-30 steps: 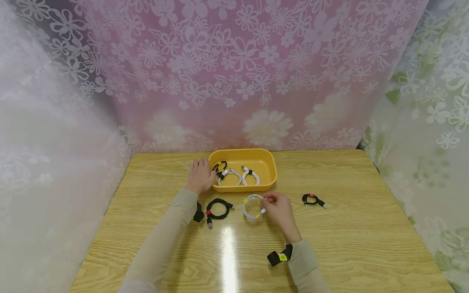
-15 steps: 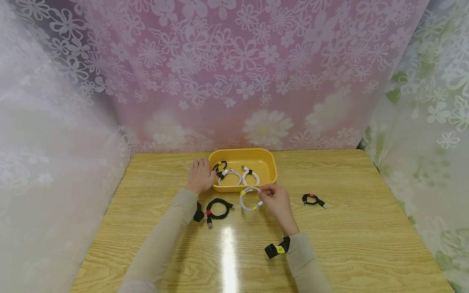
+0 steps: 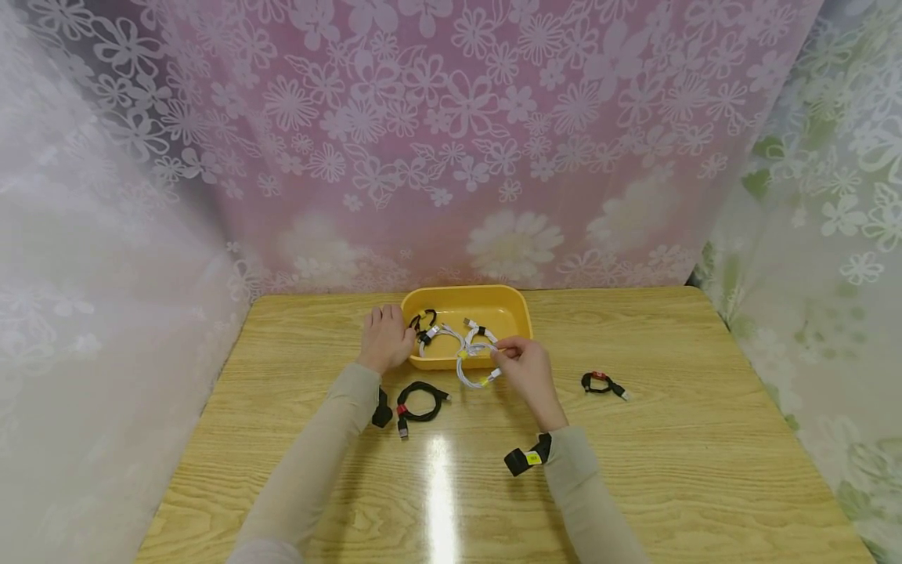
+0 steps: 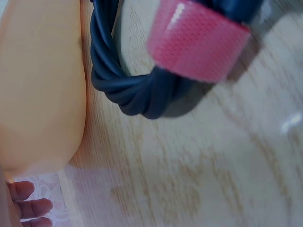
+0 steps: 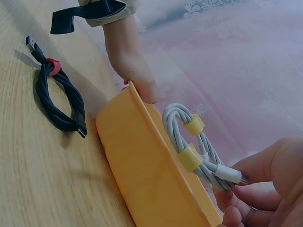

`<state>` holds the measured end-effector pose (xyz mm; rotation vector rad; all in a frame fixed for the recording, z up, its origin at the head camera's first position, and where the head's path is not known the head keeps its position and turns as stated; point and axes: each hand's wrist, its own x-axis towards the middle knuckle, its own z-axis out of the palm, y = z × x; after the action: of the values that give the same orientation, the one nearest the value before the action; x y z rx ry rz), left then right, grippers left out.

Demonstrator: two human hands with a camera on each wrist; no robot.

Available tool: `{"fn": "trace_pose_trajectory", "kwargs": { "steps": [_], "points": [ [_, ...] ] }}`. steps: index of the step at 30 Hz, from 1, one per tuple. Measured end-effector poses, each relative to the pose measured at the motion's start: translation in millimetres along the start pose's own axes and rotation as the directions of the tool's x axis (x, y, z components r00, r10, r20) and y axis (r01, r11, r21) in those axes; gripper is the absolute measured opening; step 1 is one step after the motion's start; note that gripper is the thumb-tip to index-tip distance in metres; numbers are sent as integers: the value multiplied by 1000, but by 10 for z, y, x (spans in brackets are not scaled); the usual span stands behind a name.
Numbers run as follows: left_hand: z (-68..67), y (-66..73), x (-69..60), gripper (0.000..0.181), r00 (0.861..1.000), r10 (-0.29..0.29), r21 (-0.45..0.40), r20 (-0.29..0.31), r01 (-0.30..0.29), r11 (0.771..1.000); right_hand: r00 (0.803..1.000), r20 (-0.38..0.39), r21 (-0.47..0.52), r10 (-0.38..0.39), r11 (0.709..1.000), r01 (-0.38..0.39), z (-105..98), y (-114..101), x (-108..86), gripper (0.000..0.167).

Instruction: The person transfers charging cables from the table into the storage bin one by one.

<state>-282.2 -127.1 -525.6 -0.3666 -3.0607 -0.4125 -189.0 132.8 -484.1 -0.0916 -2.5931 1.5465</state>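
Observation:
My right hand (image 3: 530,376) pinches a coiled white cable with yellow ties (image 3: 470,379) over the near rim of a yellow bin (image 3: 451,364). In the right wrist view the white coil (image 5: 174,127) hangs upright from thumb and fingers, above the bin's wall (image 5: 137,165). The left hand (image 3: 384,338) holds the bin's left end, its thumb hooked over the rim. Inside the bin lie two white coiled cables (image 3: 451,335) (image 3: 491,337) and a black one (image 3: 431,315). The left wrist view shows some left fingers (image 4: 34,208) at its lower left corner.
A black coiled cable with a red tie (image 3: 423,419) lies on the wooden table (image 3: 669,470) in front of the bin. Another black cable with a red tie (image 3: 599,387) lies to the right. A flowered curtain (image 3: 451,157) hangs behind the table.
My right hand has moved away from me and slightly left, carrying the white coil from in front of the bin to over its near rim. The left hand has stayed in place.

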Motion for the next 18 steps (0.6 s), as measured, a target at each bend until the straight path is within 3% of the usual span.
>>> {"fn": "trace_pose_trajectory", "kwargs": {
  "steps": [18],
  "points": [
    [22,-10,16,25,1000,-5,-7,-3,5,1000,1000,0,23,17,1000,-17,80,-79,350,15]
  ]
}}
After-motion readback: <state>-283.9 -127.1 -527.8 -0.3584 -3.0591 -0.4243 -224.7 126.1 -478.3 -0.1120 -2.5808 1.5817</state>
